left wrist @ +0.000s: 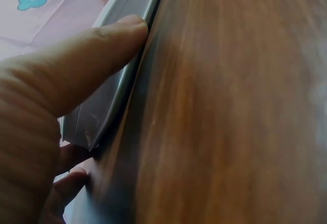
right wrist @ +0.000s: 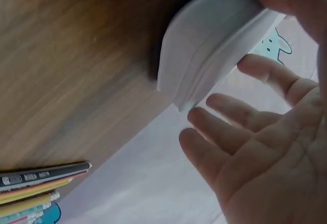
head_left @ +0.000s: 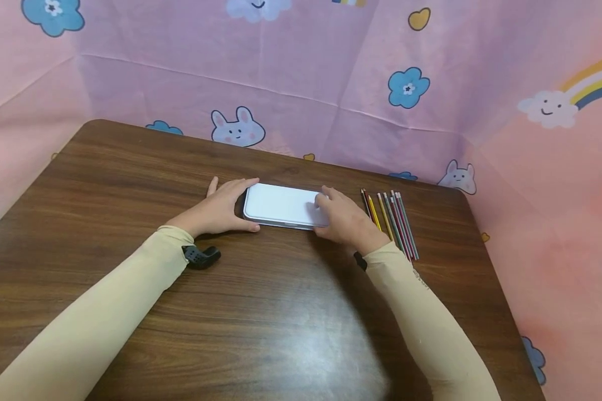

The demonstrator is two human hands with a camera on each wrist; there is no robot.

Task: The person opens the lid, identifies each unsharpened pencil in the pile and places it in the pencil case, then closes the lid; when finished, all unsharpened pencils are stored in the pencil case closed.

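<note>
A white pencil case (head_left: 283, 205), flat and oblong with rounded corners and its lid down, lies on the wooden table. My left hand (head_left: 219, 208) grips the case's left end, its thumb along the near side and fingers at the far side. In the left wrist view that thumb (left wrist: 115, 42) presses the case's side wall (left wrist: 102, 98), near a small catch. At the right end is my right hand (head_left: 348, 221), thumb and index finger on the case. The right wrist view shows the other fingers (right wrist: 214, 132) spread beside the case's corner.
Several pencils (head_left: 405, 225) lie side by side on the table (head_left: 261, 312), just right of my right hand, whose forearm partly covers them. A pink patterned cloth (head_left: 301, 100) hangs behind the table's far edge. Each wrist wears a black strap (head_left: 202, 257).
</note>
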